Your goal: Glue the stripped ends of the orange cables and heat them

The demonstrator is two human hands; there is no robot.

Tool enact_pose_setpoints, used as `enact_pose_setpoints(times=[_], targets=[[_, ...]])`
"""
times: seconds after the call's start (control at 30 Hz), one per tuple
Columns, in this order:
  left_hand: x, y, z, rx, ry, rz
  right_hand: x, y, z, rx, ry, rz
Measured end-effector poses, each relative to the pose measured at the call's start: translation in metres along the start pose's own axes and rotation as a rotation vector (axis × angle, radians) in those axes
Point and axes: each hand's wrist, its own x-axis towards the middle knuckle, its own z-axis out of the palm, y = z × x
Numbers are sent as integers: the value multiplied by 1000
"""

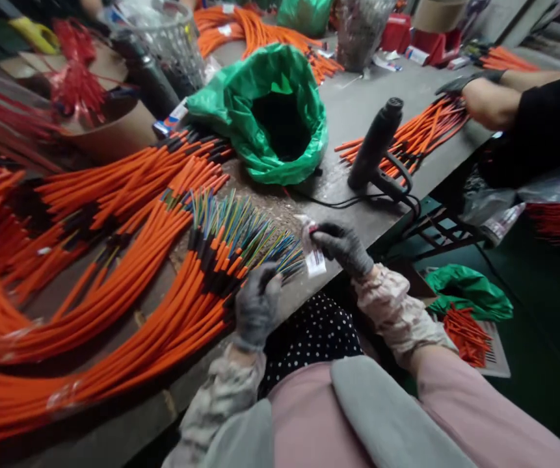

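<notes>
My right hand (pixel 345 248), in a grey glove, is pinched on a small clear plastic packet (pixel 313 252) with a white printed label, held above the front edge of the table. Something small and dark red shows at its fingertips. My left hand (pixel 259 309), gloved alike, has its fingers curled beside a bundle of orange cables (pixel 189 305). Whatever it may hold is hidden. Black sleeves cover the cables near their ends, and thin blue, green and yellow wires (pixel 240 227) fan out from them toward the packet.
An open green bag (pixel 280 123) stands behind the wires. A black heat gun (pixel 376 146) rests upright to the right, its cord on the table (pixel 348 227). A co-worker's gloved hand (pixel 469 81) touches more orange cables. Below right lies another green bag (pixel 469 289).
</notes>
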Motion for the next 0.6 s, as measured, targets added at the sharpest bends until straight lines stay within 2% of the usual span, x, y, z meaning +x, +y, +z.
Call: enact_pose_setpoints(times=[0.1, 0.17, 0.23, 0.33, 0.4, 0.43, 0.5, 0.6], targets=[[19, 12, 17, -146, -97, 71, -43, 2, 39, 137, -48, 138], [22, 11, 18, -223, -63, 97, -57, 4, 52, 157, -29, 124], [20, 9, 13, -294, -37, 52, -60, 7, 56, 156, -26, 112], [15, 6, 3, -336, -137, -19, -60, 11, 54, 156, -106, 148], [9, 5, -7, -300, -129, -26, -62, 10, 52, 164, -157, 189], [3, 4, -15, -283, -68, -40, -66, 9, 52, 166, -169, 215], [-16, -1, -40, -268, 140, -117, -75, 5, 53, 153, -160, 263], [-65, -14, -111, -103, 616, -231, -85, 5, 53, 84, -123, 294]])
